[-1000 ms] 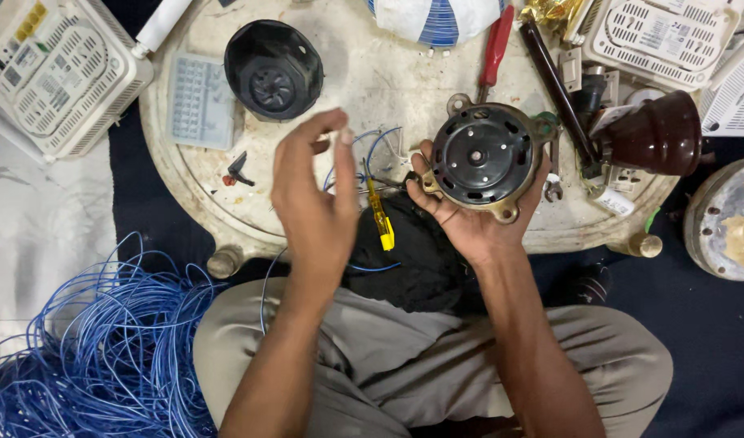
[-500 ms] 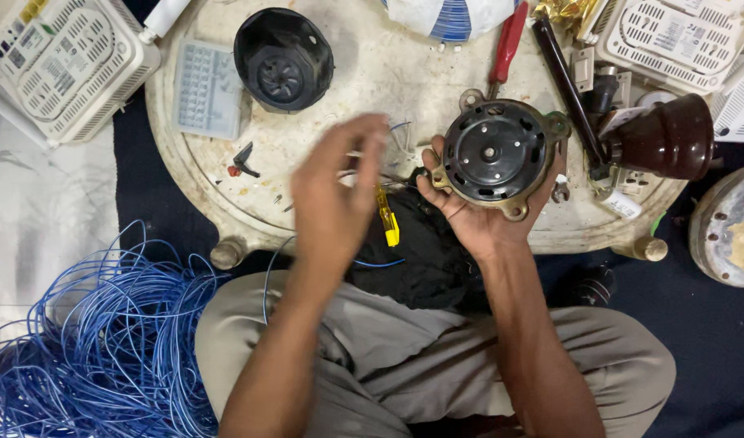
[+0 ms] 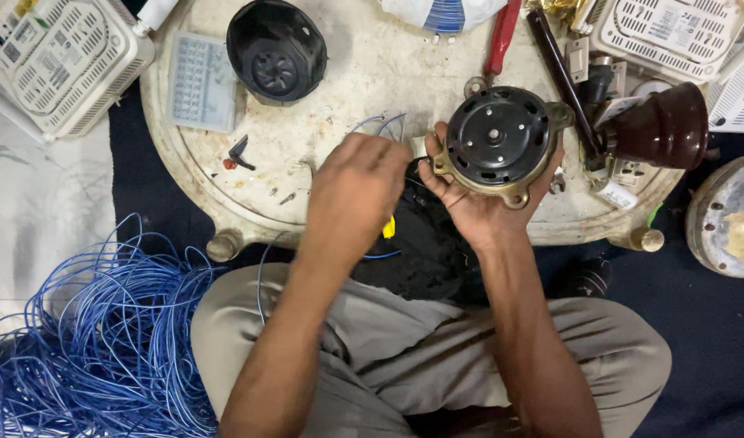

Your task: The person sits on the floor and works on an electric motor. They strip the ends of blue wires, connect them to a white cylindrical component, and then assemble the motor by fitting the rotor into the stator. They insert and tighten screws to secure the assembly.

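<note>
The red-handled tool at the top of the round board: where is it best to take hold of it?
Probably by the red handle, coming from above with the hand: it lies flat and bare on the round board, while its metal end sits close beside the motor.

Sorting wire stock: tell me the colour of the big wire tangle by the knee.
Blue, the wire tangle shows best in the head view.

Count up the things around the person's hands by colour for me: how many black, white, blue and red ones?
Black: 2, the motor in the right hand, and the round cover.
White: 2, the vented boxes.
Blue: 1, the wire coil.
Red: 1, the tool handle.
Total: 6. The left hand covers something yellow.
</note>
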